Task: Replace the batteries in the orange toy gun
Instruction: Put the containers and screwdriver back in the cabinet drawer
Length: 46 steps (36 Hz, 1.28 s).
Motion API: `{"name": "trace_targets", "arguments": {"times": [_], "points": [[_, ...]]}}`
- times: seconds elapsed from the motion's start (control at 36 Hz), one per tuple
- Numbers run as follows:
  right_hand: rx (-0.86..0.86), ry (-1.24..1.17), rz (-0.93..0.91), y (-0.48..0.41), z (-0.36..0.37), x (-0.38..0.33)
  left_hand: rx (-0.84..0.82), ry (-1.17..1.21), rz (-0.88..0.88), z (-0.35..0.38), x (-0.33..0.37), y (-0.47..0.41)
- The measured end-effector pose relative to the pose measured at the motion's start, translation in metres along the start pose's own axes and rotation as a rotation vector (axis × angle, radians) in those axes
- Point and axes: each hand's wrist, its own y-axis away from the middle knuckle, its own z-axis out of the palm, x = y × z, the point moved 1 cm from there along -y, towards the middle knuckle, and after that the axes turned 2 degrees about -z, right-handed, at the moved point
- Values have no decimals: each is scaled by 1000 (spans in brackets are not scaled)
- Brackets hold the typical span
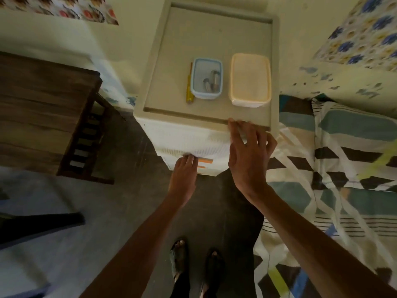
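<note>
A white plastic drawer unit (pixel 193 136) with a beige recessed top (pixel 206 39) stands in front of me. On the top sit a small blue-rimmed clear box (pixel 206 78) holding batteries (pixel 211 81), a yellow-handled screwdriver (pixel 189 87) to its left, and a closed cream box (pixel 250 79). My left hand (pixel 183 175) reaches down to the front of a drawer, its fingertips on the drawer's upper edge next to orange stripes (pixel 205 161). My right hand (pixel 249 155) lies with spread fingers against the unit's front top rim. No orange toy gun is visible.
A dark wooden table (pixel 43 112) stands at the left. A bed with a geometric patterned sheet (pixel 343 168) fills the right side. The dark floor and my sandalled feet (pixel 197 267) are below, and a dark chair leg (pixel 43 224) is at lower left.
</note>
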Motion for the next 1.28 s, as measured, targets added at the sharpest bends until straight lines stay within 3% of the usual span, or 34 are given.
{"name": "trace_targets", "arguments": {"times": [0.33, 0.64, 1.03, 1.28], "points": [[-321, 38, -12, -16, -39, -8, -203, 9, 31, -91, 27, 107], [-476, -66, 19, -24, -56, -12, -95, -75, 109, -179, 36, 85], [-450, -91, 78, -25, -61, -14, 62, -219, 158, -201, 39, 1], [-418, -148, 105, -32, -67, -16, 123, 29, 132, -208, 41, 0]]}}
